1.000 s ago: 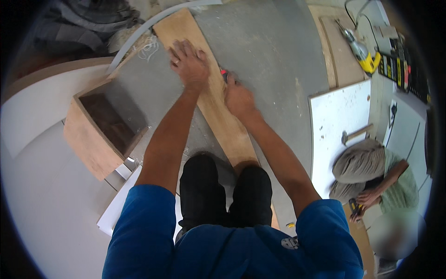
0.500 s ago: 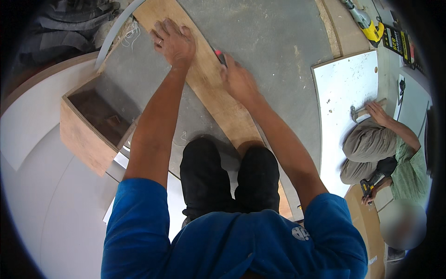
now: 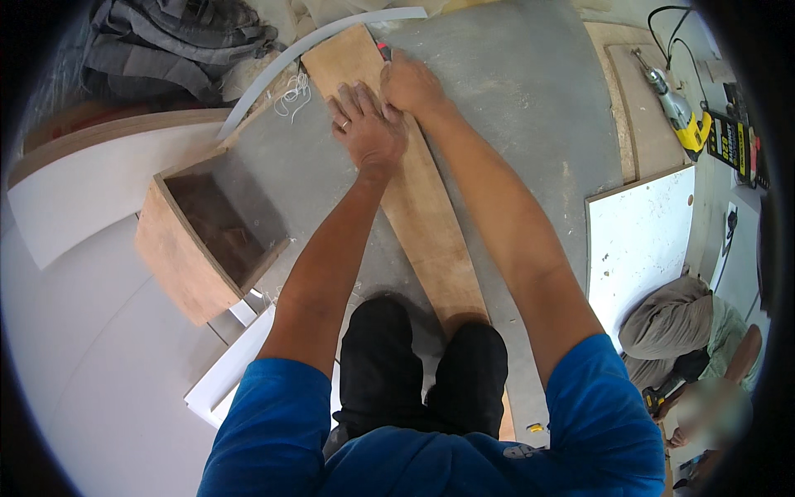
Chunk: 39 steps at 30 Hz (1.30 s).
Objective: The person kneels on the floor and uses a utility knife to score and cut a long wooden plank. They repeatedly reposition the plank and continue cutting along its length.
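Note:
A long plywood strip [image 3: 435,228] lies on a grey panel [image 3: 530,91], running from its far end down to my knees. My left hand [image 3: 373,132] is spread flat on the strip's upper part, pressing on it, with a ring on one finger. Just beyond and to the right, my right hand [image 3: 414,85] is closed at the strip's right edge. From it sticks out the red end of a small dark hand tool [image 3: 384,51]; its working tip is hidden, so I cannot tell its exact kind.
An open wooden box [image 3: 195,248] and a tangle of white string [image 3: 292,94] are on the left, under a curved pale strip [image 3: 323,37]. At right lie a yellow power drill [image 3: 683,120] and a white board [image 3: 638,232], where a person kneels holding a tool.
My right hand has moved up along the strip's edge to near its far end with the tool. My left hand now sits lower on the strip, close beside it. The view has shifted.

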Available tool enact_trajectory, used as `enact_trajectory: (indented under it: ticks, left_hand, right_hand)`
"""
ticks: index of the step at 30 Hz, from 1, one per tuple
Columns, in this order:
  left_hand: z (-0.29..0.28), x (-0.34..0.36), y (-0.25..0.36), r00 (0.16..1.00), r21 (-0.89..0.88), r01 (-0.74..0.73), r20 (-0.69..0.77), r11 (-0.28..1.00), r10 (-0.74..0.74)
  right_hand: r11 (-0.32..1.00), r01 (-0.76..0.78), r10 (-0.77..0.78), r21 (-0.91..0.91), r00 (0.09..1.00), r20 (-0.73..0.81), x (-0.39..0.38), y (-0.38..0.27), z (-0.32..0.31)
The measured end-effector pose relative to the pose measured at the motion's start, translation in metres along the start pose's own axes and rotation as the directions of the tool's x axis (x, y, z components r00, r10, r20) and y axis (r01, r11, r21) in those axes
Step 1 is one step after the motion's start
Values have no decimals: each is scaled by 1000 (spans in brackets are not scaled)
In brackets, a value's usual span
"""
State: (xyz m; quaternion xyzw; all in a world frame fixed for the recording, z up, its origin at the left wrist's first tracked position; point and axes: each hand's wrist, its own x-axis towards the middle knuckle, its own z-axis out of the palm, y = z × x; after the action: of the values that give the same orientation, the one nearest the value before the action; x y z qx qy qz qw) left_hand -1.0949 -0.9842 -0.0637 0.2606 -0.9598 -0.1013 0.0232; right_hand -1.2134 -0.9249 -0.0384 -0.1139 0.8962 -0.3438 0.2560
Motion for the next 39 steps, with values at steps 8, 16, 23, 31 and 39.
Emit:
enact_trajectory:
  ticks: [8, 16, 23, 31, 39]
  left_hand:
    - [-9, -2, 4, 1000, -27, -6, 27, 1000, 7]
    - [0, -1, -1, 1000, -17, 28, 4, 999, -28]
    - [5, 0, -5, 999, 20, -21, -38, 1000, 22]
    - [7, -1, -5, 997, -9, -33, -64, 999, 32]
    - [0, 0, -7, 1000, -31, 0, -25, 1000, 0]
  right_hand:
    - [994, 64, -59, -90, 996, 63, -20, 7, 1]
    - [992, -58, 78, -107, 979, 188, -109, 18, -13]
    - [979, -137, 169, -151, 960, 224, -158, 42, -7]
    - [972, -129, 175, -198, 957, 233, -241, 78, -2]
    - [996, -80, 83, -38, 990, 115, -183, 51, -29]
